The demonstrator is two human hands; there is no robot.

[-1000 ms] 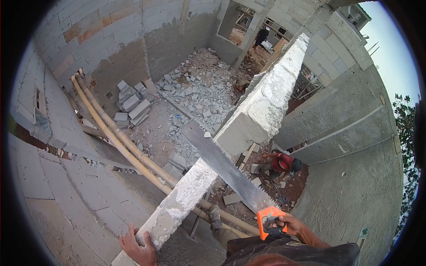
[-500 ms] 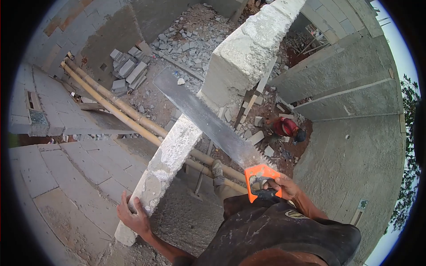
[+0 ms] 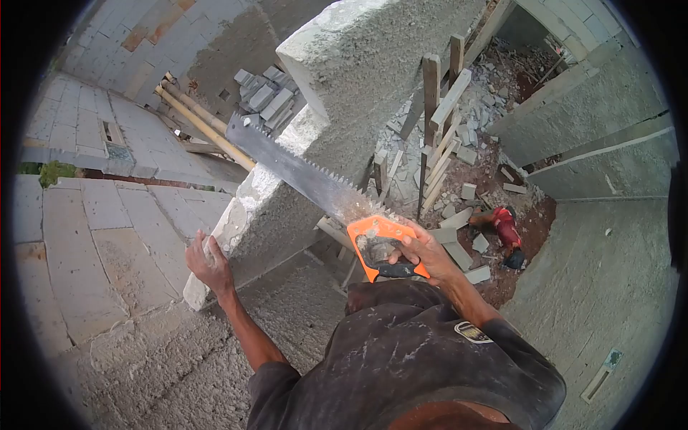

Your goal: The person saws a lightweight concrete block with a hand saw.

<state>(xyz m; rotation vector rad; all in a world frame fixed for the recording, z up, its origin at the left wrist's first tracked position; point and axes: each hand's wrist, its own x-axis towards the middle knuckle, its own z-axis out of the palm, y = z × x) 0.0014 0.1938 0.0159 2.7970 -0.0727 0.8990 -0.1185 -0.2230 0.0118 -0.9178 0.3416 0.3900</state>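
In the head view, the right hand is gripping the saw by its orange handle. The blade is lying across the lower top edge of the wall, between its near end and the raised section, teeth facing that section. The left hand is resting, fingers spread, against the top edge beside the near end. A step is already dividing low part from high; whether the blade is biting in, I cannot tell.

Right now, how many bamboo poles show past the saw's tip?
2: an upper pole and a lower pole, side by side, slanting down toward the wall. Others may be hidden behind it.
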